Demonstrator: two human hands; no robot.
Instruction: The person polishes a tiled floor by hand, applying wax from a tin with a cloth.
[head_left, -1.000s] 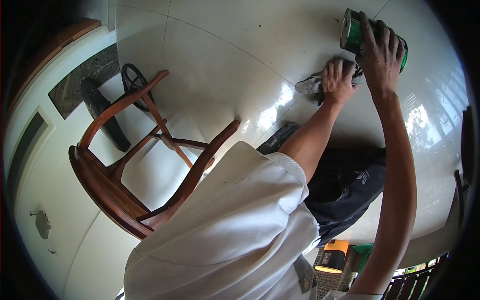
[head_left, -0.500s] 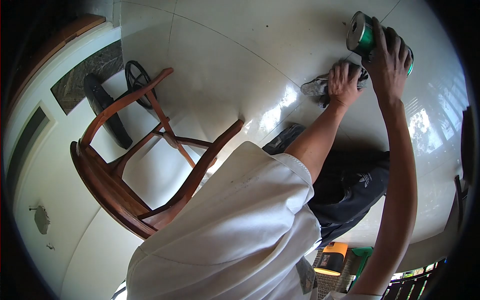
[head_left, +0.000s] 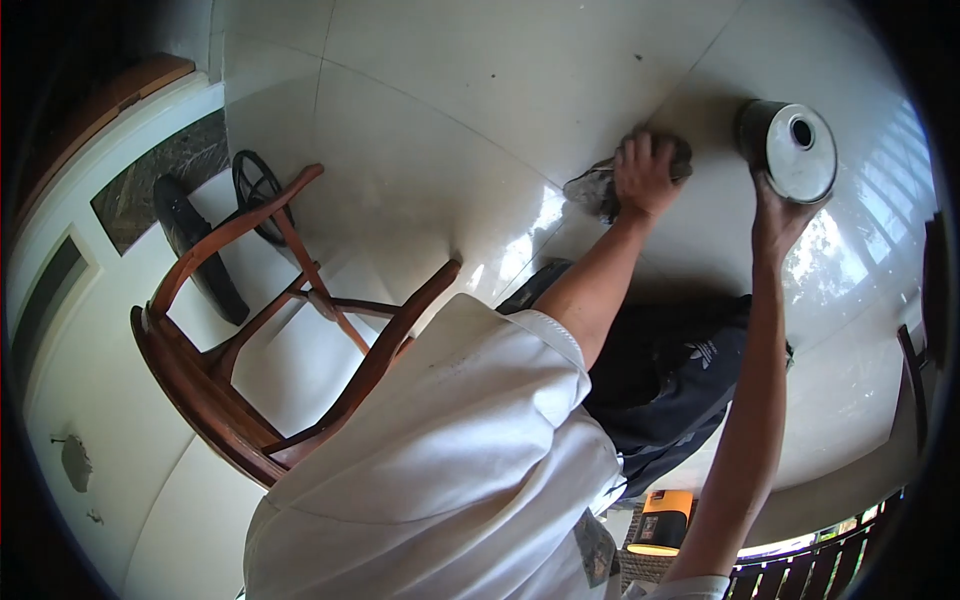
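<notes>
**Grey rag (head_left: pixel 588 186) under L hand (head_left: pixel 645 172); can (head_left: pixel 800 152) in R hand (head_left: pixel 778 215)**

1. L hand: palm down on the rag, fingers curled over the bunched cloth, pressing it flat to the white tiled floor (head_left: pixel 450 110). State: clenched on rag. A loose tail of cloth sticks out on the side away from the can, so the rag's long axis runs approx. across the view, in line w/ the can.

2. R hand: wrapped round the side wall of the can from the near side, arm stretched out full. State: grasping can. Fingertips hidden behind the body, so grip depth can't be told.

3. Can pos.: to the R of the rag, near it but apart, w/ a strip of bare tile between. Silver lid w/ a small round opening faces the camera, so the can's axis is roughly upright to the floor. Whether the base touches the tile: can't tell.

4. Reach: R hand is the nearer one to the can; L hand is the only one on the rag.

5. Ref.: wooden chair (head_left: pixel 215 390) lies tipped over, well apart, off to the L side.
</notes>
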